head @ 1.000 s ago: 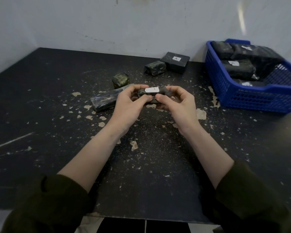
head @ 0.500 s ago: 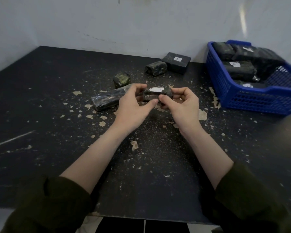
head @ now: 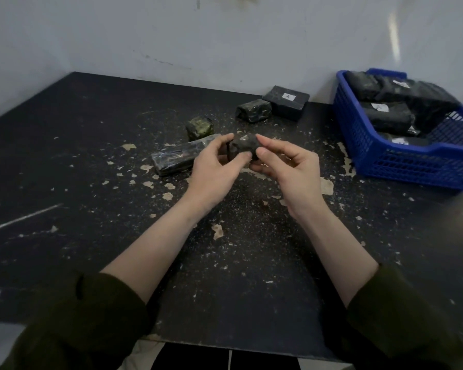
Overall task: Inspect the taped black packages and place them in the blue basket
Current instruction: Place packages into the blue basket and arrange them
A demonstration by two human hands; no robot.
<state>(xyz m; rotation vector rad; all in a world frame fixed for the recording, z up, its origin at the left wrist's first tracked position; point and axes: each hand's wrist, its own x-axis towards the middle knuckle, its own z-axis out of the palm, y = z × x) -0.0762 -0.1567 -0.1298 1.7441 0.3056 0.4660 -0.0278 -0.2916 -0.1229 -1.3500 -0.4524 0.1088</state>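
Two hands meet mid-table: our left hand (head: 211, 169) and right hand (head: 286, 172) both pinch one small package (head: 243, 146), held above the table (head: 91, 182). Long package (head: 182, 156) lies just at 9 o'clock of it. Three more packages (head: 253, 110) farther, 12 o'clock. Basket (head: 412, 166) at 2 o'clock, holding other packages (head: 385, 116).

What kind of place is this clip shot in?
Likely a packing or sorting bench: a scuffed black table against a bare wall, taped packages, one marked A, and a blue basket holding more.

One blue basket (head: 412, 169), five black packages (head: 182, 157) outside it, at least four more inside.
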